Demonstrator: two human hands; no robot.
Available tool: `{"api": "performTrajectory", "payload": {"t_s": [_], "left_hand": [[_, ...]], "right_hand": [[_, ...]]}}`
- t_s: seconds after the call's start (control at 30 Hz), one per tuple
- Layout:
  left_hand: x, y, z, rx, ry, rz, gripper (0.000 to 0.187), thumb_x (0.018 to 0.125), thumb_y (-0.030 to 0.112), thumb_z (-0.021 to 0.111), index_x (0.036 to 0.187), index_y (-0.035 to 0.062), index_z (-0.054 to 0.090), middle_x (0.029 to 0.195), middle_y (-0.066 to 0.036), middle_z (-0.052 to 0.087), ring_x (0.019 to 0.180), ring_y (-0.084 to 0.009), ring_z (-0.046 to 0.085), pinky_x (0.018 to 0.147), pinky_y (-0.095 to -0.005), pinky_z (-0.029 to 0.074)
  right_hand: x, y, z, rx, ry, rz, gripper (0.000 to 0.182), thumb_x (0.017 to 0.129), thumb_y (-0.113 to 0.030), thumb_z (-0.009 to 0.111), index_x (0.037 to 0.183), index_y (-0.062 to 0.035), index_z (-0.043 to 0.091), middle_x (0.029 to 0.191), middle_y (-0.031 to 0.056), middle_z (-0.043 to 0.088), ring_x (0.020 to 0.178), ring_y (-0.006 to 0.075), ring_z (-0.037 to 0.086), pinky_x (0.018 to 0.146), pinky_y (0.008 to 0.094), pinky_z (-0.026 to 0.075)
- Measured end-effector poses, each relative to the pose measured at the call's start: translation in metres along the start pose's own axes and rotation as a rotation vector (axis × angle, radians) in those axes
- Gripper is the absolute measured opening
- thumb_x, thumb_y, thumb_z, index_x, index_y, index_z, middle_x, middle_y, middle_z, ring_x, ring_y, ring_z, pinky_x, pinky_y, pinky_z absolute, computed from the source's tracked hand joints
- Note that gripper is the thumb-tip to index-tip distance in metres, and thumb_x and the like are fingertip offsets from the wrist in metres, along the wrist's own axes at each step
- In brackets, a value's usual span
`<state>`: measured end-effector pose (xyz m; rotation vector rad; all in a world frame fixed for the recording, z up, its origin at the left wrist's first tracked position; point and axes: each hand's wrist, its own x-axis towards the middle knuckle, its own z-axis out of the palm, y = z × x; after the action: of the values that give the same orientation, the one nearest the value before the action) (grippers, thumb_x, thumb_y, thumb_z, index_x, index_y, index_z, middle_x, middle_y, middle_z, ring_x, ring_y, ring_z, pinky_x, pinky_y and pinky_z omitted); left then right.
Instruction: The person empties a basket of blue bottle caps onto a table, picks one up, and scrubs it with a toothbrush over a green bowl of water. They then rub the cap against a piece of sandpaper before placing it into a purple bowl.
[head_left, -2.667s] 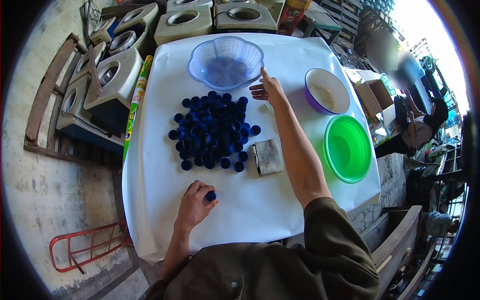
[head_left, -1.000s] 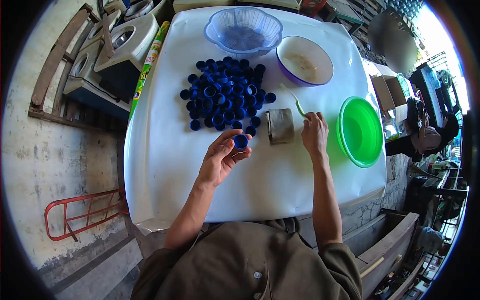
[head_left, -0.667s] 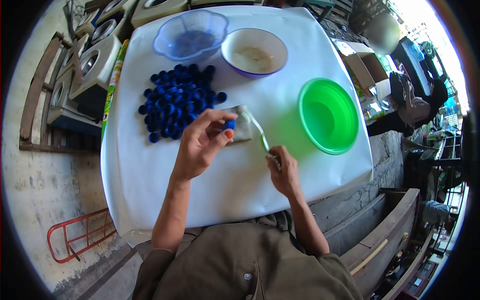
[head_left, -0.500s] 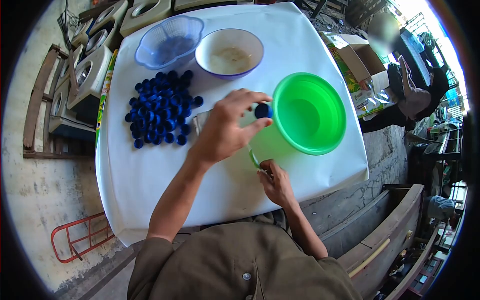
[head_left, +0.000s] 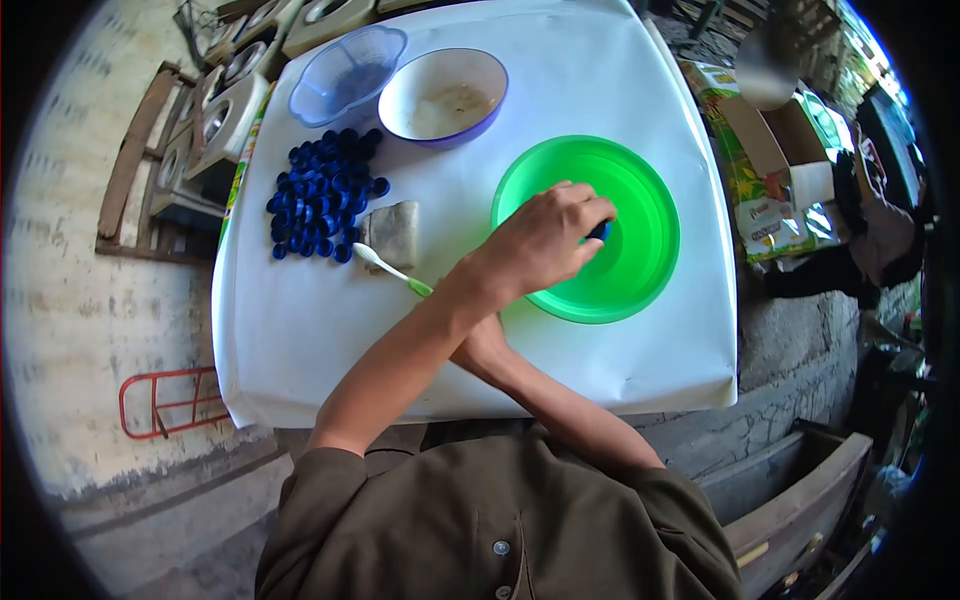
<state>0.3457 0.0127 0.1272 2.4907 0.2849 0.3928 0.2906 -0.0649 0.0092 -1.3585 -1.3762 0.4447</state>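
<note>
My left hand (head_left: 545, 235) is over the green basin (head_left: 655, 270), its fingers closed on a blue cap (head_left: 599, 230). Beneath my left forearm, my right hand (head_left: 480, 340) is mostly hidden. A white and green toothbrush (head_left: 390, 268) sticks out from under the crossed arms, its bristle end near a folded grey cloth (head_left: 392, 235). Whether my right fingers grip its handle is hidden. Many blue caps (head_left: 322, 200) lie in a pile left of the cloth.
Behind the pile stand a translucent blue bowl (head_left: 345, 75) and a white bowl with a purple outside (head_left: 443, 95). An open cardboard box (head_left: 780, 140) and a person in dark clothes (head_left: 880, 230) are off to the right.
My left hand has moved right with the cap, from beside the basin to over it. My right hand has moved left under the left forearm, and the toothbrush now points left toward the cloth.
</note>
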Motion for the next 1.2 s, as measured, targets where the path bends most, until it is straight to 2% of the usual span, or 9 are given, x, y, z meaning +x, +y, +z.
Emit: {"api": "performTrajectory", "payload": {"t_s": [0.2,0.33,0.43,0.63,0.73,0.87,0.93,1.0,1.2], "left_hand": [[-0.02,0.003,-0.01,-0.062,0.155,-0.142,0.031,0.08,0.004,0.075,0.11,0.0016,0.066,0.102,-0.014,0.068,0.09,-0.0289,0.068,0.079,-0.0379,0.055],[-0.029,0.0,-0.01,-0.091,0.226,-0.171,0.031,0.08,0.003,0.075,0.109,0.0016,0.065,0.099,-0.014,0.068,0.087,-0.0278,0.069,0.076,-0.0369,0.055],[-0.031,0.011,-0.003,-0.101,0.28,-0.099,0.033,0.08,0.004,0.076,0.111,0.0021,0.064,0.102,-0.014,0.067,0.088,-0.0299,0.068,0.078,-0.0377,0.055],[-0.034,0.023,0.012,-0.165,0.327,-0.069,0.032,0.081,0.006,0.075,0.112,0.0023,0.064,0.104,-0.014,0.066,0.091,-0.0307,0.067,0.079,-0.0395,0.055],[-0.039,0.035,0.006,-0.269,0.401,-0.079,0.032,0.082,0.007,0.073,0.112,0.003,0.064,0.103,-0.014,0.065,0.089,-0.0312,0.065,0.079,-0.0397,0.054],[-0.066,0.055,-0.019,-0.475,0.472,-0.01,0.032,0.085,0.006,0.07,0.116,-0.0001,0.062,0.101,-0.012,0.063,0.089,-0.0243,0.062,0.082,-0.036,0.05],[-0.091,0.057,-0.03,-0.502,0.515,0.028,0.033,0.086,0.004,0.064,0.118,-0.0036,0.061,0.104,-0.013,0.062,0.09,-0.0215,0.061,0.082,-0.0351,0.049],[-0.123,0.054,-0.034,-0.701,0.549,-0.176,0.033,0.092,0.016,0.058,0.118,-0.0043,0.06,0.099,-0.011,0.059,0.088,-0.0209,0.06,0.081,-0.0353,0.049],[-0.19,-0.015,-0.024,-1.071,1.061,-0.496,0.032,0.103,0.031,0.045,0.082,0.0057,0.049,0.07,-0.002,0.045,0.066,-0.0114,0.045,0.063,-0.0279,0.04]], "right_hand": [[0.05,0.034,0.072,-0.056,-0.153,0.434,0.048,0.081,-0.015,0.075,0.117,-0.0054,0.046,0.078,0.0212,0.058,0.073,0.0411,0.059,0.061,0.0527,0.042],[0.062,0.052,0.078,-0.116,-0.147,0.396,0.048,0.078,-0.01,0.074,0.117,-0.0091,0.045,0.08,0.0206,0.06,0.071,0.0436,0.061,0.058,0.0538,0.045],[0.066,0.046,0.075,-0.333,-0.01,0.087,0.047,0.076,-0.007,0.071,0.116,-0.0109,0.046,0.09,0.0203,0.06,0.072,0.0432,0.062,0.058,0.0544,0.048],[0.097,0.022,0.059,-0.208,-0.099,0.127,0.021,0.08,-0.016,0.075,0.095,-0.0044,0.066,0.096,0.0178,0.061,0.078,0.0426,0.063,0.069,0.0481,0.052],[0.101,0.0,0.05,0.087,-0.011,0.142,0.019,0.086,-0.02,0.073,0.09,-0.0028,0.066,0.092,0.0195,0.063,0.073,0.04,0.061,0.068,0.0437,0.052],[0.092,0.004,0.04,0.766,-0.083,0.485,0.023,0.099,-0.023,0.061,0.085,-0.0049,0.058,0.069,0.003,0.057,0.061,0.0145,0.056,0.056,0.0333,0.045],[0.083,0.014,0.032,0.76,-0.013,0.654,0.022,0.1,-0.024,0.06,0.088,-0.0055,0.057,0.071,-0.0016,0.055,0.064,0.0069,0.05,0.055,0.0291,0.042],[0.066,0.058,0.038,0.449,0.084,0.594,0.022,0.098,-0.022,0.063,0.09,-0.0015,0.056,0.072,0.0015,0.053,0.064,0.0117,0.05,0.057,0.0307,0.043],[0.071,0.053,0.014,0.215,0.082,0.433,0.024,0.096,-0.013,0.06,0.084,0.0026,0.047,0.067,0.0078,0.04,0.063,0.0146,0.037,0.057,0.0369,0.035]]}}
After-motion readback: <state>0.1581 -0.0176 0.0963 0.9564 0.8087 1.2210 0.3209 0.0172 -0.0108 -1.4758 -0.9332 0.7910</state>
